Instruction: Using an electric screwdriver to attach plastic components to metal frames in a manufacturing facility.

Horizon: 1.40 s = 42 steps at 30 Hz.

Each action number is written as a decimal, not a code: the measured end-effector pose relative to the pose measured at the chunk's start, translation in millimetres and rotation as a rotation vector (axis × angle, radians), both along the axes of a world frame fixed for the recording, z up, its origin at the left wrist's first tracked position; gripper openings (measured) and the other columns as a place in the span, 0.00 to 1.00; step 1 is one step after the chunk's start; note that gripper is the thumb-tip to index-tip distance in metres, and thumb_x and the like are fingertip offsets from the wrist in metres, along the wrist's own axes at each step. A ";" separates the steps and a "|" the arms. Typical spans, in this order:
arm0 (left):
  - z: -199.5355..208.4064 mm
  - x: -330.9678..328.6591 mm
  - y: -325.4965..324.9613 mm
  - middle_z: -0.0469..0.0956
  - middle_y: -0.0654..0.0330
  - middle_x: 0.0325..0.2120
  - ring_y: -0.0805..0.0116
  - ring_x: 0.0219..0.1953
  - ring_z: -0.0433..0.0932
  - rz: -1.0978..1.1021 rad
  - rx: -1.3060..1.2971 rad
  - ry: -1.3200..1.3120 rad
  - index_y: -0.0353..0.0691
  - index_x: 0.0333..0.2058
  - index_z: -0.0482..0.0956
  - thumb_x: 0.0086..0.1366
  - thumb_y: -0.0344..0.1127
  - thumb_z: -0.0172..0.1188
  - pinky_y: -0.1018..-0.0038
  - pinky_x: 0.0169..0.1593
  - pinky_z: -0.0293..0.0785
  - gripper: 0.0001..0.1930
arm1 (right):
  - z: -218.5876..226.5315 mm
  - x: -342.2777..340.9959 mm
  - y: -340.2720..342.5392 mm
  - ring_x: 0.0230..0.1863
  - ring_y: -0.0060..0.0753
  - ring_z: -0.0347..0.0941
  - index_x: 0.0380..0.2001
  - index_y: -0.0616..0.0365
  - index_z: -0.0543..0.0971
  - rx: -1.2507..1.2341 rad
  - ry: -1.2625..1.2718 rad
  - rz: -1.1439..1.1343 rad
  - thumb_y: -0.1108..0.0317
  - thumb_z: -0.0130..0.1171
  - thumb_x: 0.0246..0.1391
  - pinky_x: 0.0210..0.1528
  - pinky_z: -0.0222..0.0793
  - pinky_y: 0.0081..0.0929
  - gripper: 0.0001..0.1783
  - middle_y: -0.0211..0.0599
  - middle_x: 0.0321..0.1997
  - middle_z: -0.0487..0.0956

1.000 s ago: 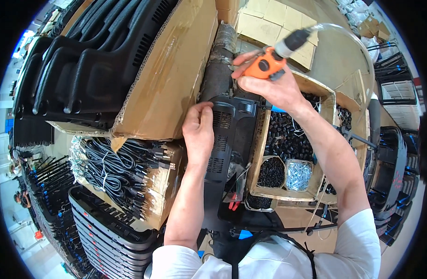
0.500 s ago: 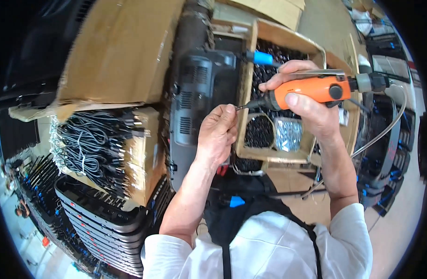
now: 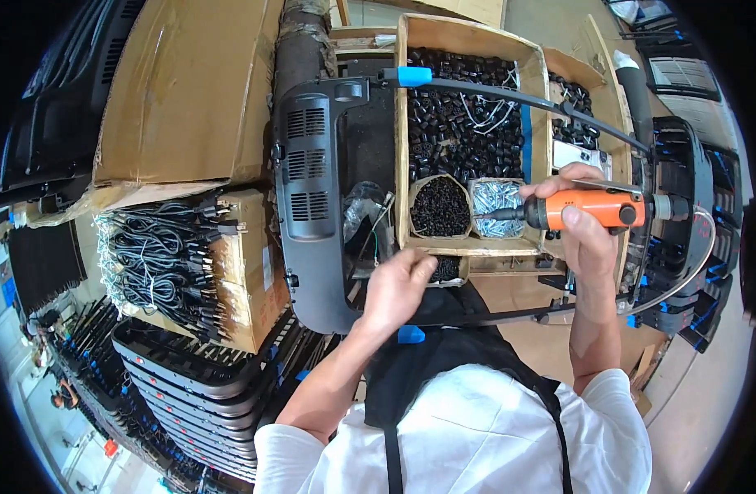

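Pointing left, the orange driver is gripped by the right hand, its bit over silver screws; whether anything is pinched by the left hand, curled lower left of it, cannot be told.

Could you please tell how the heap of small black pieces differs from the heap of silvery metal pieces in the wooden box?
The heap of small black pieces has a rounded outline; the heap of silvery metal pieces is nearly square. The black heap shows uncovered, while the orange power driver partly hides the silvery one. Both lie in the light-brown wooden box.
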<state>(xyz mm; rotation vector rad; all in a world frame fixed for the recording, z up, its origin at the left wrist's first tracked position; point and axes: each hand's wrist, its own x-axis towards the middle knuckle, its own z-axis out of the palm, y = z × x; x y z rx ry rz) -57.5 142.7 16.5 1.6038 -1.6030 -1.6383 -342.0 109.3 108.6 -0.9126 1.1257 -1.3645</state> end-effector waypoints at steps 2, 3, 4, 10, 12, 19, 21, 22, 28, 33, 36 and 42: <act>2.5 -5.8 10.4 0.86 0.44 0.33 0.44 0.39 0.87 -0.171 0.051 -0.143 0.37 0.45 0.84 0.72 0.42 0.63 0.57 0.44 0.81 0.14 | -2.4 -7.0 7.4 0.53 0.56 0.83 0.58 0.64 0.74 -0.002 0.008 -0.005 0.68 0.65 0.57 0.64 0.75 0.59 0.26 0.53 0.46 0.85; -1.6 -8.3 14.2 0.86 0.44 0.33 0.43 0.40 0.86 -0.231 0.054 -0.186 0.37 0.45 0.83 0.72 0.43 0.62 0.56 0.45 0.81 0.14 | -3.5 -9.5 10.2 0.53 0.56 0.83 0.58 0.64 0.74 0.001 0.019 -0.002 0.68 0.65 0.57 0.64 0.75 0.59 0.26 0.53 0.46 0.85; -6.5 -7.5 17.6 0.86 0.44 0.33 0.43 0.40 0.86 -0.237 0.051 -0.188 0.37 0.45 0.83 0.72 0.43 0.62 0.56 0.45 0.81 0.14 | -3.7 -9.8 12.0 0.53 0.56 0.84 0.59 0.64 0.74 0.010 0.013 -0.007 0.69 0.65 0.57 0.64 0.76 0.58 0.27 0.53 0.46 0.85; -24.2 18.9 11.2 0.76 0.62 0.36 0.76 0.28 0.68 0.542 0.786 0.665 0.35 0.52 0.72 0.79 0.31 0.48 0.81 0.26 0.60 0.09 | -1.4 -14.4 12.9 0.54 0.58 0.82 0.60 0.64 0.72 -0.010 0.020 -0.005 0.65 0.66 0.58 0.66 0.70 0.64 0.28 0.52 0.47 0.84; -14.4 19.3 7.0 0.76 0.62 0.36 0.77 0.29 0.69 0.538 0.760 0.726 0.35 0.52 0.73 0.81 0.33 0.48 0.81 0.26 0.61 0.10 | -0.6 -8.1 6.1 0.54 0.56 0.83 0.59 0.66 0.73 -0.028 -0.032 -0.011 0.69 0.65 0.58 0.65 0.75 0.57 0.27 0.54 0.47 0.84; -18.7 3.2 11.1 0.68 0.69 0.23 0.80 0.19 0.61 0.544 0.845 0.930 0.42 0.43 0.76 0.82 0.47 0.52 0.83 0.18 0.52 0.14 | 3.9 9.5 1.1 0.54 0.56 0.82 0.60 0.65 0.73 -0.015 -0.018 0.035 0.67 0.66 0.59 0.65 0.72 0.58 0.28 0.53 0.48 0.84; -23.5 -0.1 8.5 0.70 0.70 0.25 0.81 0.22 0.62 0.537 0.759 0.895 0.42 0.44 0.77 0.82 0.46 0.53 0.83 0.21 0.53 0.13 | 2.7 16.1 -7.8 0.54 0.55 0.82 0.60 0.65 0.73 -0.037 -0.018 0.060 0.66 0.67 0.58 0.65 0.72 0.57 0.28 0.53 0.47 0.84; -20.5 -3.5 7.1 0.72 0.70 0.28 0.81 0.24 0.65 0.560 0.727 0.871 0.42 0.47 0.77 0.82 0.44 0.53 0.83 0.22 0.56 0.12 | 3.4 20.2 -10.8 0.54 0.55 0.82 0.59 0.65 0.73 -0.023 -0.016 0.055 0.66 0.68 0.57 0.66 0.72 0.57 0.29 0.52 0.47 0.84; -20.7 -6.9 9.9 0.76 0.67 0.35 0.80 0.29 0.70 0.386 0.690 0.894 0.37 0.53 0.77 0.83 0.40 0.49 0.83 0.29 0.66 0.13 | -0.1 29.2 -24.5 0.54 0.55 0.82 0.60 0.64 0.72 -0.045 0.025 0.091 0.65 0.67 0.58 0.67 0.72 0.56 0.29 0.53 0.48 0.84; -37.6 -15.0 29.8 0.79 0.61 0.36 0.67 0.37 0.78 -0.126 0.352 0.311 0.37 0.46 0.79 0.82 0.41 0.49 0.70 0.45 0.76 0.14 | 0.2 37.8 -36.2 0.56 0.56 0.82 0.60 0.65 0.74 -0.041 0.010 0.134 0.67 0.66 0.59 0.65 0.73 0.55 0.27 0.54 0.49 0.84; -83.7 -26.4 49.1 0.82 0.56 0.42 0.56 0.47 0.81 -0.350 0.112 0.161 0.38 0.43 0.82 0.78 0.40 0.53 0.61 0.54 0.76 0.13 | -1.7 42.6 -37.5 0.55 0.57 0.82 0.59 0.64 0.75 -0.057 -0.016 0.142 0.67 0.66 0.59 0.65 0.73 0.56 0.26 0.53 0.49 0.84; -106.5 -54.8 64.7 0.81 0.50 0.49 0.53 0.61 0.75 -0.574 -0.310 -0.340 0.41 0.40 0.84 0.73 0.40 0.56 0.59 0.61 0.72 0.11 | -6.8 34.8 -19.4 0.57 0.57 0.81 0.61 0.63 0.72 -0.022 0.025 0.134 0.65 0.66 0.60 0.68 0.70 0.58 0.29 0.52 0.49 0.83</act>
